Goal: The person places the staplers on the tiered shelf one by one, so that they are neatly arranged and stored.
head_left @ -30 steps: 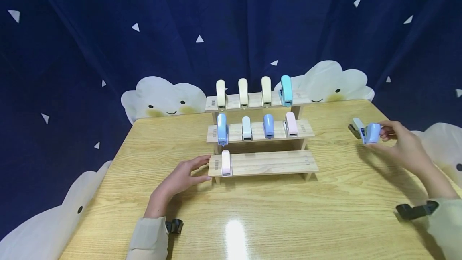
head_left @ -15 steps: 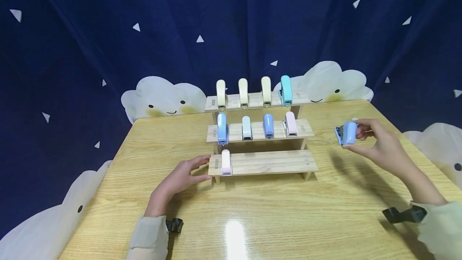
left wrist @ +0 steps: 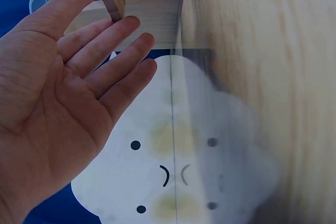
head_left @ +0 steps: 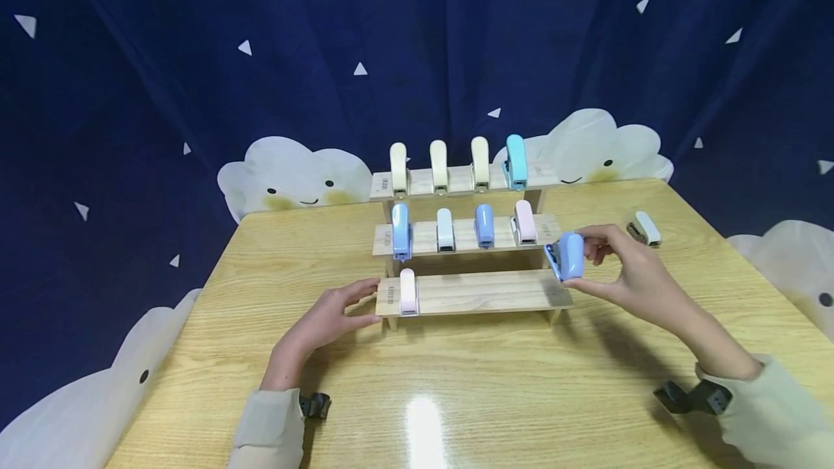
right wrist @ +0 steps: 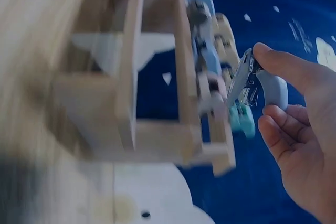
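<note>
Between thumb and fingers, my right hand pinches a light blue stapler, held in the air by the right end of a three-step wooden rack. In the right wrist view the stapler is tilted, its base spread from its top. At the rack's left end my left hand has its fingers extended, thumb and fingertips touching the bottom step's end. One pale pink stapler stands at the left of that step. On the middle step are a blue stapler, a white one, another blue one and a pink one.
The top step carries cream staplers and a turquoise stapler. A white stapler lies on the wooden table, right of the rack. Behind the table hangs a dark blue curtain with cloud figures.
My right hand has carried the light blue stapler leftward from the table's right side to the rack's right end. The white stapler there is now uncovered. My left hand has not moved.
</note>
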Demonstrator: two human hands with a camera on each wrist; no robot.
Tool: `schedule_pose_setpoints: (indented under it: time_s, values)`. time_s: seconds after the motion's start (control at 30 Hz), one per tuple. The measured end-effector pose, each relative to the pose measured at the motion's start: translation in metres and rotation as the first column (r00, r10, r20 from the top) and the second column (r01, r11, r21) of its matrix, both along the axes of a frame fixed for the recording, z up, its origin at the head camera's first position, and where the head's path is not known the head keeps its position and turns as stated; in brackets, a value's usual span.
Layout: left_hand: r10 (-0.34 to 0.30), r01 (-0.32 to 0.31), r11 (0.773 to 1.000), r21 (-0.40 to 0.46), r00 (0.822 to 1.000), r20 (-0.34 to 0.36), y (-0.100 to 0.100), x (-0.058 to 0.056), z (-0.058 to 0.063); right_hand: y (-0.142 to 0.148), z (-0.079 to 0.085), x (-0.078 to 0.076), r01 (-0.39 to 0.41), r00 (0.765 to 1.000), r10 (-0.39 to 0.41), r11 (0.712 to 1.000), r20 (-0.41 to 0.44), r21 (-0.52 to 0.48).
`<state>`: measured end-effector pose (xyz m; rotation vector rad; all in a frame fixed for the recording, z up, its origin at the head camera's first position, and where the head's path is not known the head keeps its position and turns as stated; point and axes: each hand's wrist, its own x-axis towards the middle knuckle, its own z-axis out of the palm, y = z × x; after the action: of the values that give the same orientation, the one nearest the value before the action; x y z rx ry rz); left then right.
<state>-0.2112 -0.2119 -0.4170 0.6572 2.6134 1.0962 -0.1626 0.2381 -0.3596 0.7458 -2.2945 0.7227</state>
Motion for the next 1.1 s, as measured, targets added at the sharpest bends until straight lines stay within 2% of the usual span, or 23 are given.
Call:
schedule_pose_setpoints:
  time_s: [0.27,0.53,0.83,1.1]
  values:
    - [0.002,-0.002,1.000,0.012,1.000,0.009,-0.002,0.001,-0.002,-0.046,-0.014,-0.010,-0.081,0.992,0.078,0.996,0.098,0.026]
    - [-0.002,0.002,1.000,0.016,1.000,0.014,-0.001,0.000,-0.001,-0.085,-0.025,-0.017,-0.113,0.978,0.101,0.992,0.184,0.057]
    - [0.004,-0.005,1.000,0.012,1.000,0.020,-0.001,0.000,0.000,-0.108,-0.036,-0.023,-0.095,0.960,0.073,0.993,0.271,0.066]
    - [0.001,-0.001,1.000,0.003,1.000,0.002,0.000,0.000,0.000,-0.117,-0.039,-0.027,-0.088,0.952,0.060,0.993,0.299,0.079]
